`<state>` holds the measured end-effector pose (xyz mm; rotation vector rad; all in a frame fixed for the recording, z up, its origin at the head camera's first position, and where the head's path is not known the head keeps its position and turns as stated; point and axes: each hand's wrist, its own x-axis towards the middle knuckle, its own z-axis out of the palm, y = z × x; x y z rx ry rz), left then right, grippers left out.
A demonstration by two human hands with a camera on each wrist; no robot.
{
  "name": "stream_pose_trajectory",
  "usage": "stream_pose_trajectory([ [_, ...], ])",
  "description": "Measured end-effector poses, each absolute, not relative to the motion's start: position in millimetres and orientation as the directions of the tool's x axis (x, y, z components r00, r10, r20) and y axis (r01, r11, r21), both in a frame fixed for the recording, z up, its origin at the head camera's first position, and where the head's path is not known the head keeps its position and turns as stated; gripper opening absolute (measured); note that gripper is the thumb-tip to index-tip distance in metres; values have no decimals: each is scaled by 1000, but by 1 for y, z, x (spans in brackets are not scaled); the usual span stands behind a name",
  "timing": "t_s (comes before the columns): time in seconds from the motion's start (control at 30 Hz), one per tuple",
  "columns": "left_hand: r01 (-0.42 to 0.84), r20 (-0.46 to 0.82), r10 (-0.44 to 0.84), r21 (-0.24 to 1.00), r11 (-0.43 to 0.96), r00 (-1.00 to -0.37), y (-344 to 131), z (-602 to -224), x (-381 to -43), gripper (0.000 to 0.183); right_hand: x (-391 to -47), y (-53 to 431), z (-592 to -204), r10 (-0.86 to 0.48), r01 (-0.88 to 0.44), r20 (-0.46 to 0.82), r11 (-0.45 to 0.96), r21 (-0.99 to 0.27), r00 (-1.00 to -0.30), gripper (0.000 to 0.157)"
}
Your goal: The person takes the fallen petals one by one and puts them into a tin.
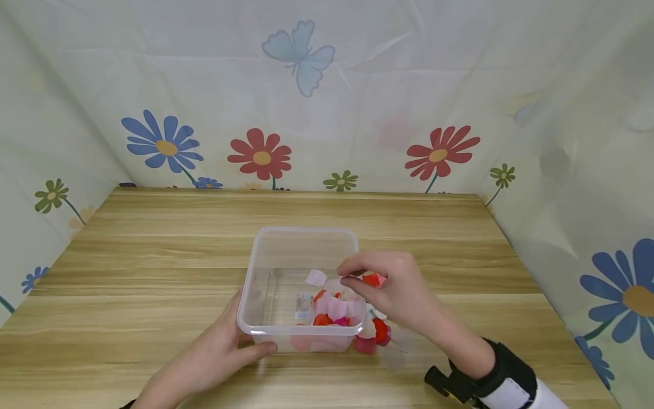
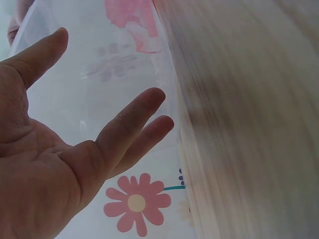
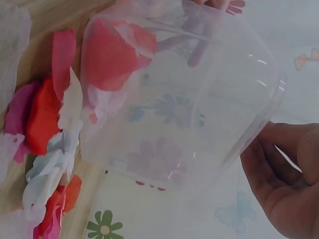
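A clear plastic box [image 1: 306, 329] stands on the table, with pink, white and red artificial flower petals [image 1: 336, 308] gathered mostly in its right half. My left hand [image 1: 214, 346] steadies the box at its near left corner, thumb along the front wall. In the left wrist view its fingers [image 2: 132, 117] are extended and spread beside the clear wall. Over the box's right rim is my right hand [image 1: 393, 284], thumb and forefinger tips close together above the petals; I cannot tell whether a petal is between them. A single pale petal [image 1: 317, 278] lies near the back wall inside.
More loose petals lie on the table against the box's right side, red ones [image 1: 380, 331] and pale ones [image 1: 393, 359] among them. The wooden table [image 1: 168, 244] is bordered by a flower-printed cloth [image 1: 352, 113] at the back and sides.
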<state>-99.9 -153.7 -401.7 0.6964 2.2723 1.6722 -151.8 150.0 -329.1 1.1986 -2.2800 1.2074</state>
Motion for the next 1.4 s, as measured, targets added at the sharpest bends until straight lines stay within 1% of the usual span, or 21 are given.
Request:
stream_pose_trajectory([
  [0.13,230,82,499,942,243,-863,-154,-401,-99,100,-156,157,-330,-474,-787,629,348,-509,-616,27],
  [0.23,229,80,497,942,246,-864,-154,-400,-99,100,-161,164,-332,-425,-746,616,451,-490,-663,24],
  [0.37,233,82,501,941,247,-862,-154,-400,-99,100,-164,174,-336,-375,-638,530,584,-502,-761,19],
  [0.43,232,78,497,938,257,-864,-154,-401,-99,100,-164,179,-338,-363,-592,483,629,-503,-797,17],
  [0.53,229,74,493,937,263,-867,-154,-401,-100,100,-164,185,-340,-366,-539,406,682,-495,-837,15],
  [0.7,228,73,495,938,260,-866,-154,-402,-100,101,-164,194,-343,-409,-477,247,748,-461,-879,15],
  [0.87,229,76,496,939,256,-865,-153,-401,-100,101,-163,201,-348,-446,-431,70,797,-424,-892,17],
  [1.03,228,77,496,941,250,-865,-153,-401,-100,102,-164,207,-353,-480,-421,-69,821,-385,-874,19],
  [1.1,227,78,497,942,248,-864,-153,-401,-100,101,-164,209,-355,-492,-420,-111,824,-379,-864,21],
  [1.3,230,73,491,936,267,-868,-154,-402,-99,99,-164,210,-361,-458,-332,-233,840,-428,-858,25],
  [1.4,234,72,490,932,278,-869,-155,-402,-99,98,-164,211,-364,-455,-319,-261,844,-430,-851,27],
])
